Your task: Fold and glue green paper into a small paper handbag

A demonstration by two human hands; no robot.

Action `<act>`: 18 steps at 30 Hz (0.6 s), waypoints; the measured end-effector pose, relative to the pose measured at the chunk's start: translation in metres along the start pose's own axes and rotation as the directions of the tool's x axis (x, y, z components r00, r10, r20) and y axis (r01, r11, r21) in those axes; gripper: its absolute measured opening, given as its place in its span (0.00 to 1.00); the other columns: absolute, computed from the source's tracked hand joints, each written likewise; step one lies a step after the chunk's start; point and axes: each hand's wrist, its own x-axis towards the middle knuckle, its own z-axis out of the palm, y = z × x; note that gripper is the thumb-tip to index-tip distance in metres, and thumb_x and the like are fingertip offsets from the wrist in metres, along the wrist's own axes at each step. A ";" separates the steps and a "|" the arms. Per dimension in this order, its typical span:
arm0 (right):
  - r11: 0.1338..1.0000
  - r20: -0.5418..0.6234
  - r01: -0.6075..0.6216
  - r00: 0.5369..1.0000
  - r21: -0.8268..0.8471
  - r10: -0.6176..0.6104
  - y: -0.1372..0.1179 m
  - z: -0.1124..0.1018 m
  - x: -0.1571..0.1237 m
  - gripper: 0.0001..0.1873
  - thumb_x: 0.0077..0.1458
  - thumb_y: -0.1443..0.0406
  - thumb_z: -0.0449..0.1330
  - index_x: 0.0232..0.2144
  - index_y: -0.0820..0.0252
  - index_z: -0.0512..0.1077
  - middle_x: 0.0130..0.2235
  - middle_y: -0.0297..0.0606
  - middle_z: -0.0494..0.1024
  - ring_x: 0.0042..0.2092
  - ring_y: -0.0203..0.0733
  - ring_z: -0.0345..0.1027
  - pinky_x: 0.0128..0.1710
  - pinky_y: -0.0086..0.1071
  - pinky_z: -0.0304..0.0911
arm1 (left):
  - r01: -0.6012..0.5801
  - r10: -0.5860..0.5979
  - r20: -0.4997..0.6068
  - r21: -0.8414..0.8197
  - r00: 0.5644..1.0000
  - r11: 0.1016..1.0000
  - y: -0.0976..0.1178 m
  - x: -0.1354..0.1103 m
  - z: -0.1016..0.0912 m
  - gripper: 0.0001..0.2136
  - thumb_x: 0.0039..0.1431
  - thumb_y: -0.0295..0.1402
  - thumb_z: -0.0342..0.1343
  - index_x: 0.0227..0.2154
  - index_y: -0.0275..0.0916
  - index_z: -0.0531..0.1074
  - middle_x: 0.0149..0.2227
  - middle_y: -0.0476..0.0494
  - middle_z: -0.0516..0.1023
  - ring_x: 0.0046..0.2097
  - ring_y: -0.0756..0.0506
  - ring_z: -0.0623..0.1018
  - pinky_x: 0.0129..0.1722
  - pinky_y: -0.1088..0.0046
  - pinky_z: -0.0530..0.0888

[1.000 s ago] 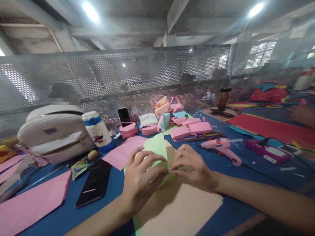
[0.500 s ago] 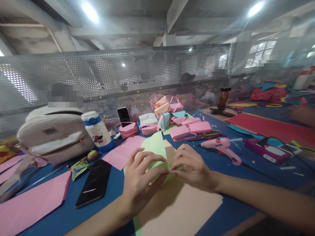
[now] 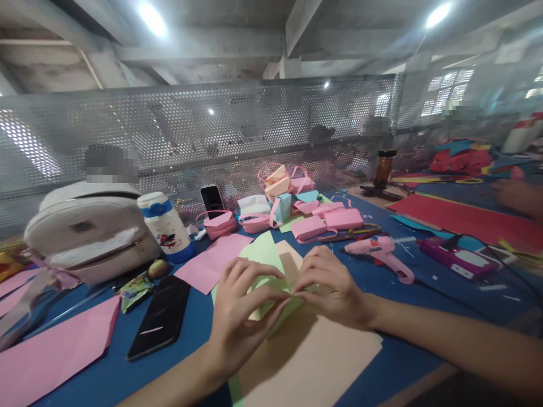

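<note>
A sheet of light green paper, partly folded, is raised between my two hands. My left hand pinches its near edge with thumb and fingertips. Close beside it, my right hand pinches the same paper, the fingertips of both hands almost touching. The fingers hide part of the fold. Beneath my hands lies a stack of peach paper, and a green edge shows under its left side. A pink sheet lies just beyond my left hand.
Small folded paper bags are heaped ahead. To the right lie a pink glue gun with its cord and a purple device. On the left are a phone, a bottle, a backpack and pink paper. A co-worker's blurred hand shows far right.
My left hand's fingers have shifted slightly, the thumb and index spreading wider around the green paper, whose raised flap has tilted a little. My right hand keeps nearly the same pinch.
</note>
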 end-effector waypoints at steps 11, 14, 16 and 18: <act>1.000 0.007 -0.006 1.000 -0.024 0.007 -0.001 -0.004 0.001 0.06 0.64 0.63 0.62 0.33 0.57 0.76 0.31 0.36 0.77 0.37 0.43 0.66 0.41 0.39 0.59 | -0.012 0.012 -0.003 0.008 1.000 1.000 -0.002 0.002 -0.001 0.06 0.60 0.25 0.62 0.32 0.44 0.77 0.40 0.46 0.79 0.39 0.44 0.73 0.44 0.61 0.67; 0.999 0.003 -0.013 1.000 -0.029 0.013 0.000 -0.004 0.001 0.07 0.64 0.63 0.61 0.33 0.57 0.76 0.31 0.36 0.77 0.37 0.43 0.65 0.41 0.40 0.59 | -0.011 0.011 -0.001 0.012 1.000 1.000 -0.002 0.002 -0.001 0.05 0.60 0.25 0.62 0.31 0.44 0.77 0.40 0.46 0.79 0.39 0.44 0.73 0.44 0.61 0.68; 0.999 0.001 -0.018 1.000 -0.030 0.018 0.000 -0.004 0.000 0.07 0.64 0.62 0.61 0.33 0.57 0.76 0.31 0.36 0.77 0.37 0.43 0.65 0.41 0.40 0.59 | -0.016 0.016 -0.005 0.018 1.000 1.000 -0.003 0.002 -0.001 0.05 0.60 0.25 0.62 0.31 0.43 0.77 0.39 0.46 0.80 0.39 0.44 0.73 0.44 0.61 0.68; 0.999 -0.001 -0.020 1.000 -0.026 0.020 0.001 -0.003 0.000 0.07 0.64 0.62 0.61 0.33 0.57 0.76 0.31 0.36 0.77 0.37 0.43 0.66 0.41 0.40 0.59 | -0.024 0.024 -0.012 0.027 1.000 0.999 -0.003 0.003 -0.001 0.06 0.60 0.25 0.62 0.31 0.43 0.76 0.39 0.46 0.80 0.39 0.44 0.73 0.44 0.61 0.68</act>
